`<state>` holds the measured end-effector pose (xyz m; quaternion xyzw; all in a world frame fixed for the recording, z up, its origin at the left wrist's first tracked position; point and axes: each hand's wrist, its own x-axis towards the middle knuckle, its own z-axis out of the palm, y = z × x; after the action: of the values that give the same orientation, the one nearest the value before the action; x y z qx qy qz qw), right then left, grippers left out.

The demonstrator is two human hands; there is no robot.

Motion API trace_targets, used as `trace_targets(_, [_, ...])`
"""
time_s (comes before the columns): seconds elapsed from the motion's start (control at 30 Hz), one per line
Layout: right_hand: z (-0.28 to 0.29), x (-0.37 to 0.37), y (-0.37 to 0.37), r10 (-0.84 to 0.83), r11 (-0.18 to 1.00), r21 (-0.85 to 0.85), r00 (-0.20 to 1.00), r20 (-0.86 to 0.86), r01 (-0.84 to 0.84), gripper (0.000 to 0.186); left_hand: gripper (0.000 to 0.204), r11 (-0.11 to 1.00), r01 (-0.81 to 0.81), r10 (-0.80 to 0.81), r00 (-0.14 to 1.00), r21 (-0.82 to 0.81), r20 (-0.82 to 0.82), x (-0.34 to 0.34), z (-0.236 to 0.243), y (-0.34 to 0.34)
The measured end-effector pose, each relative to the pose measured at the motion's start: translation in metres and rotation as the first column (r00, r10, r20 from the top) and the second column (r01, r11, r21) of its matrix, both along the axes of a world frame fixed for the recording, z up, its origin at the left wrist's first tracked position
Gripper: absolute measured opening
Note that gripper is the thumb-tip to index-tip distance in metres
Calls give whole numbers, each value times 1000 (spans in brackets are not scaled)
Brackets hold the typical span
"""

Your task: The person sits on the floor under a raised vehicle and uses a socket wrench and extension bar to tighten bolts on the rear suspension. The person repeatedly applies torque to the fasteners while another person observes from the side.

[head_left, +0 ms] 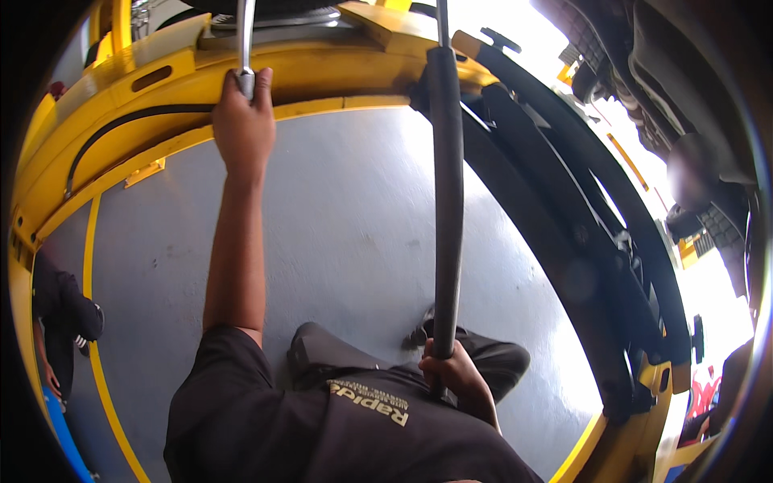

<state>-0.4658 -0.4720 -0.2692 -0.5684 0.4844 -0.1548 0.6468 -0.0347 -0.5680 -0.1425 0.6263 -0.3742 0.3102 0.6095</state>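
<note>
My left hand [244, 121], arm stretched out ahead, is closed around the lower end of a shiny metal wrench [246, 40]. The upper end of this wrench runs out of the picture at the top. Close to my body, my right hand [460, 374] grips the bottom of a long bar [447, 201] with a thick black sleeve. A thin metal shaft comes out of the sleeve's upper end and leaves the view at the top. What the far ends of both tools touch is hidden.
A yellow steel beam [322, 72] arches across the far side, with a black cable [105, 121] along it. Black lift arms [539, 209] stand at the right. A vehicle's dark underside [684, 72] hangs upper right. Another person [60, 310] stands left on the grey floor [338, 209].
</note>
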Motion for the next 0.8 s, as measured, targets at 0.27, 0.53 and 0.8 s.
trace_targets(0.27, [12,-7,5,-2,1000,-8,999,-52,2,13,33,997,73,-71,995,30,-63,1,11,2])
trace_targets(0.53, [6,-13,20,-31,999,23,997,-65,32,14,34,985,165,-168,984,-52,-64,-2,-2,2])
trace_targets(0.8, [-34,30,-32,110,992,58,989,99,-116,18,49,993,121,-120,989,-4,87,4,-4,28])
